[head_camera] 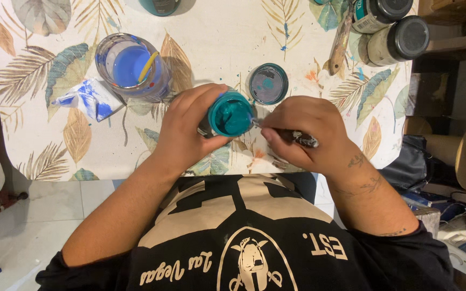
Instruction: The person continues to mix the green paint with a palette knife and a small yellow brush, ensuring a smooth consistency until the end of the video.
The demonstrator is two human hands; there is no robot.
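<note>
The person wears a black short-sleeved T-shirt (254, 242). The sleeves end above the elbows, so both forearms are bare. The chest of the shirt carries a large cream-coloured print: blocky shapes across the upper part, an oval emblem in the centre with a helmet-like figure inside it, and lettering in script and block type to either side of the emblem. The left hand (187, 126) wears no ring, glove or watch. The right hand (308, 134) is likewise bare. Dark line tattoos mark the right wrist and the right forearm (370, 186), with a further small mark near the sleeve edge.
</note>
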